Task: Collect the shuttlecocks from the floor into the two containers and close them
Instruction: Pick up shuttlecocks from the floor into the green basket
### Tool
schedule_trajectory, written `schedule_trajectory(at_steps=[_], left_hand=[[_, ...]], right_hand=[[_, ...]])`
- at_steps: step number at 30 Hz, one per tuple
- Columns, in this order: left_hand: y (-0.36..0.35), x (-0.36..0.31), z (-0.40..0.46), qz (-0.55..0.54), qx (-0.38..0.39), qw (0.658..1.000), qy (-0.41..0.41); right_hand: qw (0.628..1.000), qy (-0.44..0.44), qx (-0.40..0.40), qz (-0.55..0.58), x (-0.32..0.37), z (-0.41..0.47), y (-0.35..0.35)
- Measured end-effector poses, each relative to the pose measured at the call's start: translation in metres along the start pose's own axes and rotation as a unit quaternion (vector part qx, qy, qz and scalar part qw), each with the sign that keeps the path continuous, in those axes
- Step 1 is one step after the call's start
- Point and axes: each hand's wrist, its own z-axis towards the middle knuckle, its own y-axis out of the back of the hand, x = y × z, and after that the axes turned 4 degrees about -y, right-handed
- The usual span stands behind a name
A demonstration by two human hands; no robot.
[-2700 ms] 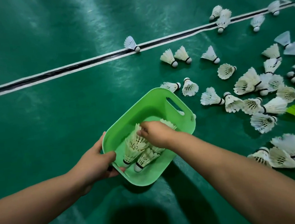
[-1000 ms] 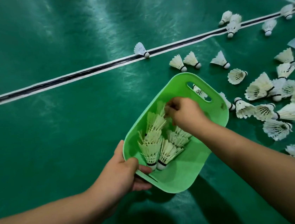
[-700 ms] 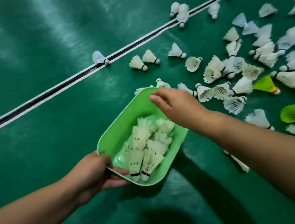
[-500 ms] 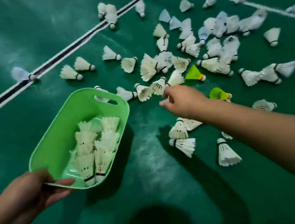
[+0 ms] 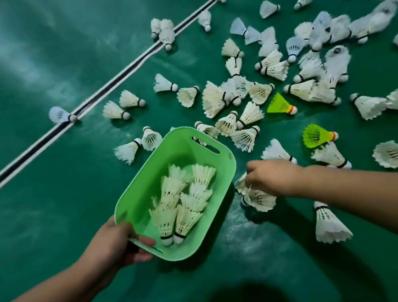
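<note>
Head view over a green court floor (image 5: 51, 217), where scores of shuttlecocks are lying scattered beyond a white-and-black boundary line (image 5: 111, 82), most of them white feather, two of them bright yellow-green. Nearest the camera, a person's left hand (image 5: 114, 242) is gripping the near rim of a light green plastic basket (image 5: 147, 181), fingers curled round its edge and thumb inside, holding it tilted above the floor with roughly ten white shuttlecocks (image 5: 184, 202) stacked in it, cork ends toward the holder. Just right of the basket, the right hand (image 5: 270, 177) is pinching a small bunch of white shuttlecocks (image 5: 258, 198) at floor level, fingers curled round the feather skirts. These pieces are likely handling as almost weightless and springy, with brittle feathers that are probably crushing or splitting under a hard squeeze; the firm cork base looks the safer place to grip, or a loose cupping of the skirt. No lid and no second container are showing.
</note>
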Motion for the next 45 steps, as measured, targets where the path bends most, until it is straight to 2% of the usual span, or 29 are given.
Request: schedule_trajectory(at_steps=[2,4,5,6,8,9,11,13,14,16,19,21,24,26,28,31,34,37,39,40,43,45], left_hand=[[-0.001,0.004,0.001,0.003,0.009,1.000,-0.014],[0.000,0.010,0.002,0.013,0.008,0.999,-0.028],[0.001,0.013,0.002,0.018,0.008,0.999,-0.034],[0.001,0.015,0.001,0.021,0.010,0.999,-0.040],[0.002,0.017,-0.001,0.017,0.015,0.998,-0.051],[0.000,0.017,-0.001,0.016,0.016,0.998,-0.056],[-0.004,0.015,-0.002,0.017,0.013,0.997,-0.071],[-0.005,0.014,-0.002,0.026,0.020,0.996,-0.081],[-0.007,0.012,-0.001,0.030,0.027,0.996,-0.084],[-0.002,0.014,-0.004,0.034,0.031,0.995,-0.084],[0.000,0.016,-0.004,0.033,0.029,0.996,-0.074],[0.000,0.018,-0.004,0.036,0.031,0.996,-0.075],[0.000,0.021,-0.003,0.040,0.032,0.995,-0.080],[-0.001,0.022,-0.002,0.046,0.042,0.994,-0.085],[-0.004,0.022,-0.003,0.052,0.050,0.993,-0.089],[-0.007,0.021,-0.005,0.048,0.059,0.994,-0.080],[-0.008,0.020,-0.007,0.022,0.078,0.996,-0.045],[-0.004,0.021,-0.001,-0.019,0.077,0.997,-0.012],[0.002,0.020,0.004,-0.038,0.073,0.997,0.006],[0.006,0.021,0.006,-0.048,0.071,0.996,0.013],[0.015,0.024,0.010,-0.056,0.059,0.996,0.027],[0.016,0.025,0.013,-0.048,0.048,0.997,0.029]], right_hand=[[0.997,-0.029,0.069,0.037,-0.013,-0.005,0.023],[0.968,-0.079,0.165,0.174,-0.024,-0.016,0.057],[0.942,-0.093,0.181,0.267,-0.023,-0.022,0.074],[0.919,-0.097,0.158,0.347,-0.017,-0.025,0.088],[0.885,-0.104,0.035,0.452,0.009,-0.020,0.103],[0.884,-0.116,-0.045,0.450,0.026,-0.012,0.104],[0.921,-0.133,-0.185,0.315,0.055,0.011,0.094],[0.958,-0.120,-0.233,0.117,0.077,0.032,0.084],[0.963,-0.120,-0.230,0.076,0.080,0.040,0.080],[0.964,-0.143,-0.210,0.083,0.090,0.055,0.074],[0.939,-0.214,-0.159,0.217,0.087,0.074,0.063],[0.923,-0.234,-0.100,0.287,0.086,0.081,0.061],[0.906,-0.253,0.036,0.338,0.091,0.081,0.065],[0.916,-0.268,0.101,0.282,0.093,0.080,0.066],[0.933,-0.279,0.114,0.195,0.091,0.083,0.062],[0.957,-0.260,0.028,0.126,0.086,0.089,0.048],[0.948,-0.248,-0.103,0.170,0.087,0.090,0.038],[0.955,-0.140,-0.209,0.157,0.090,0.070,0.051],[0.943,-0.074,-0.295,0.139,0.082,0.046,0.065],[0.934,-0.071,-0.326,0.124,0.073,0.035,0.073],[0.912,-0.152,-0.359,0.126,0.031,0.012,0.071],[0.934,-0.169,-0.296,0.104,0.007,0.001,0.050]])
